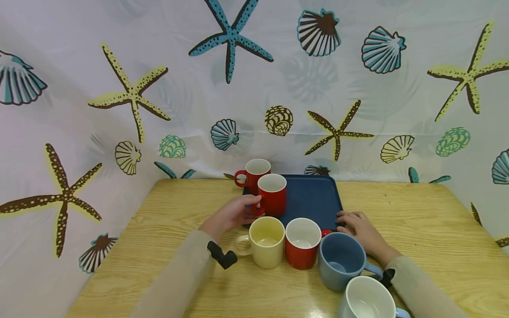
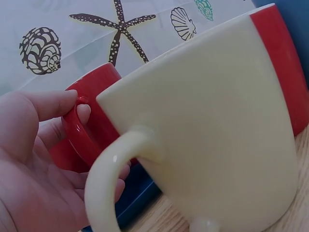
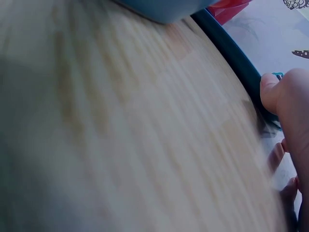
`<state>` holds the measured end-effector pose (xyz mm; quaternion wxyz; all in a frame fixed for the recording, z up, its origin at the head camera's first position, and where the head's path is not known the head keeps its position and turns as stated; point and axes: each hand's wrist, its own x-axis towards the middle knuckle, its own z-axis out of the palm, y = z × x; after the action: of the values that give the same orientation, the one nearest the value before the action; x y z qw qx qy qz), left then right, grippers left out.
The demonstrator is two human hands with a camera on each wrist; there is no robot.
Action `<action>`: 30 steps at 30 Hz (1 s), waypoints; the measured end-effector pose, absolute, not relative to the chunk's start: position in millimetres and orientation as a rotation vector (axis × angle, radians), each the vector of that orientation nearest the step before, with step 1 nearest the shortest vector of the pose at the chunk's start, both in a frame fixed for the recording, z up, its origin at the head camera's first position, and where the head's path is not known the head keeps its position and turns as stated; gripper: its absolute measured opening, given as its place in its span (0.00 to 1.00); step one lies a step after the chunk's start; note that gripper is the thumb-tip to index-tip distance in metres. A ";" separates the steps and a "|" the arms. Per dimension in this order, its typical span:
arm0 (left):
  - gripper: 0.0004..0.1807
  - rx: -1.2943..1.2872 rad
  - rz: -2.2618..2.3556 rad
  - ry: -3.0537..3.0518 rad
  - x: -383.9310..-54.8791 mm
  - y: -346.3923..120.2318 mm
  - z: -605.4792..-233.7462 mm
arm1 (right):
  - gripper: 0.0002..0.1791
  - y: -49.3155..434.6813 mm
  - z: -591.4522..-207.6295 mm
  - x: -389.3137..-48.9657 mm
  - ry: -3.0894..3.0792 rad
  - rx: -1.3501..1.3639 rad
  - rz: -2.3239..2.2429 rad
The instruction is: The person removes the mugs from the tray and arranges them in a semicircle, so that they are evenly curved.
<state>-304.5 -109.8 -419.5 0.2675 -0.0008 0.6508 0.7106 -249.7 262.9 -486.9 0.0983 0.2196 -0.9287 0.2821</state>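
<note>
In the head view my left hand (image 1: 238, 212) pinches the handle of a red mug (image 1: 274, 198) with a white inside, which stands at the left of a dark blue tray (image 1: 312, 201). The left wrist view shows thumb and fingers round that red handle (image 2: 79, 135), while a cream mug (image 2: 207, 116) hides much of the red one. Behind the held mug is a second red mug (image 1: 251, 180). At the tray's near right corner my right hand (image 1: 363, 232) holds the edge, its thumb (image 3: 270, 94) against the rim in the right wrist view.
Along the tray's near side stand a yellow mug (image 1: 267, 251), another red mug (image 1: 302, 254) and a blue mug (image 1: 338, 269). A white-lined mug with a blue handle (image 1: 367, 300) is nearest me. A curtain printed with starfish and shells (image 1: 254, 97) encloses the wooden table (image 1: 417, 229).
</note>
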 end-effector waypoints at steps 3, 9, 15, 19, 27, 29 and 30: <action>0.13 0.030 1.922 1.773 -302.8 -115.8 -420.4 | 0.15 262.3 -487.6 -250.9 -2.756 0.645 0.835; 0.14 0.054 1.909 1.840 -297.6 -128.2 -421.9 | 0.15 260.4 -488.7 -251.7 -2.759 0.644 0.836; 0.15 0.037 1.916 1.850 -294.2 -138.2 -424.8 | 0.14 260.0 -489.1 -250.0 -2.747 0.651 0.838; 0.15 0.049 1.932 1.850 -291.9 -143.0 -425.3 | 0.13 260.6 -490.2 -249.3 -2.727 0.655 0.846; 0.15 0.099 1.960 1.872 -286.6 -150.9 -423.2 | 0.13 263.3 -491.1 -250.4 -2.718 0.661 0.839; 0.15 0.113 1.973 1.860 -285.0 -153.2 -423.0 | 0.14 264.1 -491.6 -251.0 -2.725 0.665 0.832; 0.15 0.131 1.973 1.858 -284.2 -154.6 -423.1 | 0.14 264.4 -491.8 -251.3 -2.728 0.663 0.833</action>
<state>-284.2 -154.6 -423.1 0.2128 0.0473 0.6691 0.7105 -251.3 264.4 -491.8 0.1064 0.2253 -0.9263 0.2828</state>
